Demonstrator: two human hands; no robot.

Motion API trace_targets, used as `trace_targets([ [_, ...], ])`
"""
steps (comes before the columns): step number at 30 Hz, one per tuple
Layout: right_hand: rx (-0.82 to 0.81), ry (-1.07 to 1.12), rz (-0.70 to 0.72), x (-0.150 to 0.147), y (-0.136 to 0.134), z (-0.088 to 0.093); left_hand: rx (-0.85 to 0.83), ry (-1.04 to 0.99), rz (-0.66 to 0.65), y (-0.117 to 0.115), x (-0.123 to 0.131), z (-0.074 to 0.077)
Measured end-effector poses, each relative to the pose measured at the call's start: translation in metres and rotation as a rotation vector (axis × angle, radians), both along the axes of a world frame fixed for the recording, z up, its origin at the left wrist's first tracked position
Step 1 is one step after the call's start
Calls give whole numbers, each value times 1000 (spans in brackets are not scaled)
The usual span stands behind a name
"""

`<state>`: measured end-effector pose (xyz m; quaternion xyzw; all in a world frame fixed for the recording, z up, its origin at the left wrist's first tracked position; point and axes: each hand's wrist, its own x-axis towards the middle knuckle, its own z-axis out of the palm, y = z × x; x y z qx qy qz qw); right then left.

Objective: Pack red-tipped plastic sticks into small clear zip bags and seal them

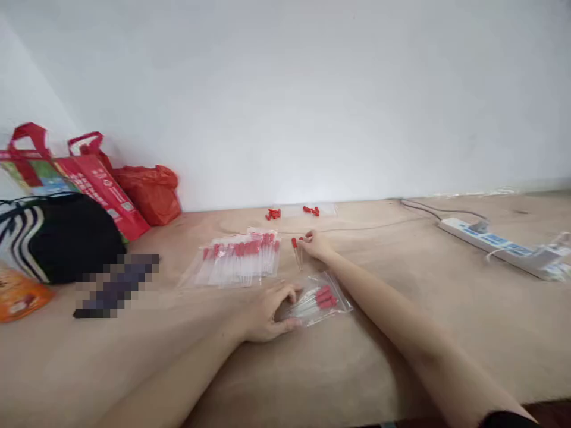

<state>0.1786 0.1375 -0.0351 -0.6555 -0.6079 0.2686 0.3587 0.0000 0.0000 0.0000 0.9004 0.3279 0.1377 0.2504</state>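
My right hand (315, 245) reaches forward over the table, its fingertips pinched at the red bulb of a thin clear dropper (301, 257). Just left of it lies another red-bulbed dropper (294, 245). Nearer to me, my left hand (271, 310) rests at the left end of a clear plastic bag (342, 296), thumb and fingers apart and touching its edge. Several droppers with red bulbs (326, 297) are inside that bag. To the left, overlapping clear bags (232, 261) of similar red-bulbed droppers lie in a spread pile.
Loose red bulbs (273, 214) lie near the wall, with more red bulbs (311, 210) on a flat clear bag. A white power strip (495, 241) with cables is at right. At left stand red bags (147, 193), a black bag (80, 238) and an orange packet (22, 295).
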Motion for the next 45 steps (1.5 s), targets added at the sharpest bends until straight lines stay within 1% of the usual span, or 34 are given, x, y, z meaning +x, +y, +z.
trace_targets([
  [5,-43,74,-46,-5,13,2,-19,45,-11,1,-2,-5],
  [7,-67,150,-69,0,12,1,-30,61,-5,1,-3,-4],
  [9,-78,251,-94,11,7,0,-45,78,4,2,-3,-2],
  [12,-36,413,-168,42,-9,-2,-50,99,3,2,-3,-1],
  [16,48,548,-276,89,-46,-6,-30,97,7,2,-1,-2],
  [17,67,585,-289,97,-56,-7,-22,95,19,2,-1,-3],
  [19,136,746,-265,105,-74,-9,-7,91,38,1,-1,-3],
  [22,203,845,-203,102,-92,-10,7,90,35,0,0,-3],
  [26,219,905,-155,86,-102,-7,13,98,34,0,1,-3],
  [31,159,928,-38,74,-110,-6,-10,119,55,1,1,-4],
  [36,118,899,-40,76,-114,-7,-27,130,57,1,0,-3],
  [39,82,985,-26,73,-114,-7,-22,120,56,1,0,-4],
  [42,5,1050,15,65,-118,-4,-12,108,56,1,1,-4],
  [45,-70,944,110,60,-123,-2,-6,90,41,1,2,-4],
])
